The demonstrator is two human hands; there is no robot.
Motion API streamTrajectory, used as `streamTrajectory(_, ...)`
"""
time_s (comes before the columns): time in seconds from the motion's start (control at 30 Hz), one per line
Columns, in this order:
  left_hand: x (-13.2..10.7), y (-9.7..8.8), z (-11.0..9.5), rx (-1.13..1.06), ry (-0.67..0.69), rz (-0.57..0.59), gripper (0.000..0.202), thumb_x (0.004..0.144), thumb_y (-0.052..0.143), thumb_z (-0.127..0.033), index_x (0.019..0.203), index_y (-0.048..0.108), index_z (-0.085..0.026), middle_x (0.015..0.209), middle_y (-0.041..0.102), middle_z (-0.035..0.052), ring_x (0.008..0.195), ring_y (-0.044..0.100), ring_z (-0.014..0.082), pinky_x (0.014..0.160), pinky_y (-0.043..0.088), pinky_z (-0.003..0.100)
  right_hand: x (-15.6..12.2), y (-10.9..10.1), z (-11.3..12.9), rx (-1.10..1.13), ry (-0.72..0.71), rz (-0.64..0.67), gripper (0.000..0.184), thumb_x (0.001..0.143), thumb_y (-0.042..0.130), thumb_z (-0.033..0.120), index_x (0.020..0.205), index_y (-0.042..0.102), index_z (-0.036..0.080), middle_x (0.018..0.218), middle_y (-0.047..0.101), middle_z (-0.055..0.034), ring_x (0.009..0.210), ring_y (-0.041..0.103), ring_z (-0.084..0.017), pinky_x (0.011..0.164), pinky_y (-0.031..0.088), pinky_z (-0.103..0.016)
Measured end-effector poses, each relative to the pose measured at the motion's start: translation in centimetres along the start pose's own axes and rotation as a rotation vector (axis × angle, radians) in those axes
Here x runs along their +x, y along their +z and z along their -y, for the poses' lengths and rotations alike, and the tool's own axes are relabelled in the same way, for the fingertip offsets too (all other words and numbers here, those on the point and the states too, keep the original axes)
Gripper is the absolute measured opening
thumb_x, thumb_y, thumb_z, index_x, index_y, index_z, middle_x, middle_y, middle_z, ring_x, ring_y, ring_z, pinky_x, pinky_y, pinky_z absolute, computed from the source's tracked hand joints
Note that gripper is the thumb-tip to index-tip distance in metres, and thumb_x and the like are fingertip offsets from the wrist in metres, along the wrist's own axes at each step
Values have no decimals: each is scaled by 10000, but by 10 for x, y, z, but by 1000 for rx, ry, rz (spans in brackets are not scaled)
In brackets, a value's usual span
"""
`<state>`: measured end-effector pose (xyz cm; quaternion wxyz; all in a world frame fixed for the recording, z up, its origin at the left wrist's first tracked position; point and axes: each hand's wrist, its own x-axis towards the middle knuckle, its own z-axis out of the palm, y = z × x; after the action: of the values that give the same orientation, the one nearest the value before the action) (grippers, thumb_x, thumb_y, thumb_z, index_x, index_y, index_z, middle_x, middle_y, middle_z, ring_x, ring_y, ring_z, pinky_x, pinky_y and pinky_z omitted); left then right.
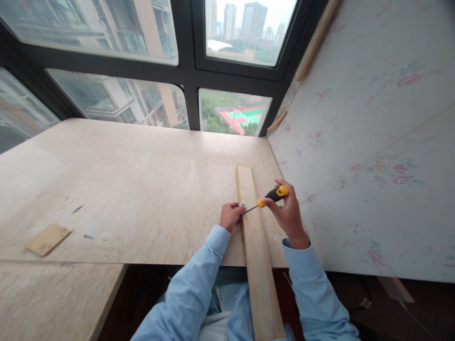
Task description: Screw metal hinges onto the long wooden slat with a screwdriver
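Note:
A long pale wooden board (254, 227) lies on the stone-look sill, its near end reaching past the front edge toward my body. My right hand (289, 213) grips a screwdriver (273, 195) with a black and yellow handle. The shaft slants down to the left, and its tip is at the board's left edge. Beside that tip, my left hand (232, 215) pinches a small shiny metal piece (241, 204) against the edge. Fingers hide most of this piece, so its kind cannot be made out.
On the left of the sill (142, 189) lie a small wooden plate (48, 239) and two small metal pieces, one dark (77, 209) and one silvery (88, 236). Dark-framed windows (190, 76) close off the back. A flower-papered wall (355, 142) rises close on the right.

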<state>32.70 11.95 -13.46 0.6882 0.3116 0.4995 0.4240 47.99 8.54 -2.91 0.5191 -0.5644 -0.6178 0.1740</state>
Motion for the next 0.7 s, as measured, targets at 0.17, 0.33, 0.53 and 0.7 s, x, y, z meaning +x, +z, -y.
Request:
streamTrajectory(0.17, -1, 0, -2, 16, -15, -25, 221, 592, 749, -196, 788, 706, -104, 712, 656, 37, 603, 560, 117, 500, 387, 198, -5, -5, 12, 462, 48, 256, 723, 880, 652, 385, 1481, 252, 341, 1486, 412, -77, 1378, 422, -221, 1129, 396, -486)
streamTrajectory(0.33, -3, 1, -5, 26, -21, -26, 215, 606, 737, -186, 800, 707, -98, 708, 655, 36, 597, 561, 117, 494, 389, 198, -7, -14, 16, 504, 99, 292, 617, 887, 654, 336, 1438, 379, 314, 1418, 508, -75, 1300, 518, -234, 1114, 418, -500)
streamTrajectory(0.53, 0, 0, 0, -3, -11, 0, 237, 593, 759, -219, 789, 701, -99, 738, 668, 56, 637, 596, 137, 515, 415, 207, -3, -6, 5, -17, 1, -10, 567, 692, 830, 417, 1174, 609, 216, 1131, 633, -85, 1046, 617, -252, 984, 509, -456)
streamTrajectory(0.7, 0, 0, 0, 5, -2, -6, 233, 604, 741, -208, 802, 692, -94, 747, 669, 62, 632, 591, 140, 506, 409, 211, -4, -2, 10, 187, 4, 158, 646, 828, 715, 414, 1387, 422, 278, 1329, 530, -97, 1239, 531, -243, 1086, 427, -483)
